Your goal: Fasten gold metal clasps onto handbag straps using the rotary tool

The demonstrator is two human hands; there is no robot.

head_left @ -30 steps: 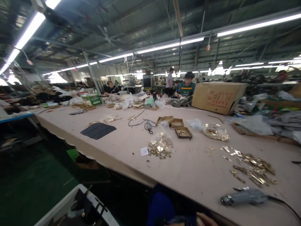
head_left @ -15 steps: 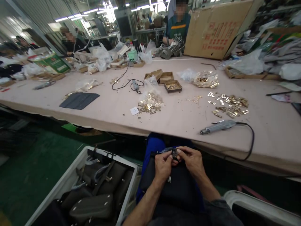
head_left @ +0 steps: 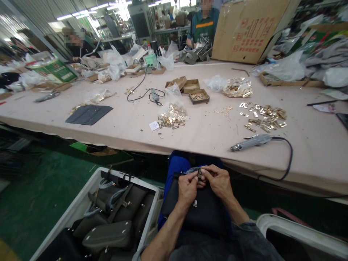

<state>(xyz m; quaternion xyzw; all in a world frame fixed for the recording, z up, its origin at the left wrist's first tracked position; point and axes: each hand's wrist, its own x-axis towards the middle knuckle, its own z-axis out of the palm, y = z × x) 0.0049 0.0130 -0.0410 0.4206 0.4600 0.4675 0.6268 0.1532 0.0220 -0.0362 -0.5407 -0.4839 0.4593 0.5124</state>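
A black handbag (head_left: 208, 217) lies across my lap, with a small metal clasp piece (head_left: 195, 203) on its face. Above it, my left hand (head_left: 187, 190) pinches the dark flap strap (head_left: 199, 174) of the bag between thumb and fingers. My right hand (head_left: 219, 182) is closed on the same strap end from the other side, thumb and forefinger pressed together. A bit of metal shows at that end, too small to make out fully. Bluish plastic wrap (head_left: 192, 169) shows just behind the fingers.
On the table stand loose gold metal plates (head_left: 268, 117), a grey electric screwdriver (head_left: 251, 142) with its cable, and a small box of parts (head_left: 199, 96). A white bin (head_left: 67, 210) of dark bags stands at left. A co-worker (head_left: 203, 27) sits opposite.
The view has tilted slightly. Both hands stay together on the strap end, which has turned a little; my right hand's fingers have shifted slightly.
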